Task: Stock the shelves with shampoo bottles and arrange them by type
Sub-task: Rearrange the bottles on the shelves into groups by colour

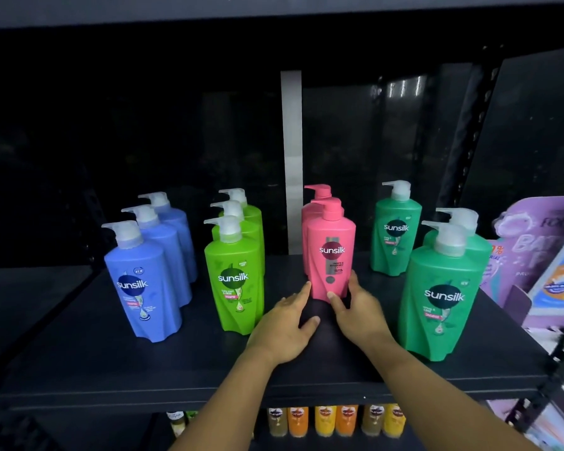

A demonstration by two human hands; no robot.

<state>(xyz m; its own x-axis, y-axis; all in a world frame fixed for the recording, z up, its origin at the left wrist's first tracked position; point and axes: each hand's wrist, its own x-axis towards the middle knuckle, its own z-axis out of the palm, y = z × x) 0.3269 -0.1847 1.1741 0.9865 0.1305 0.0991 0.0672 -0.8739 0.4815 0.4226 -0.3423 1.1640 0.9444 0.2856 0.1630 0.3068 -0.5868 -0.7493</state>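
Note:
On the dark shelf (79,359) pump bottles of shampoo stand in rows running front to back: three blue (134,281), three lime green (235,278), a pink row (331,252), and dark green ones. One dark green bottle (395,236) stands at the back, and two more (443,297) stand further forward on the right. My right hand (355,307) holds the base of the front pink bottle, thumb in front and fingers on its right side. My left hand (284,327) lies flat on the shelf, fingers straight, fingertips touching the bottle's lower left.
A purple cardboard display (541,242) stands at the shelf's right end. A white vertical strip (292,157) rises behind the pink row. Small orange and yellow bottles (326,418) line the shelf below. Bare shelf surface lies in front of the rows.

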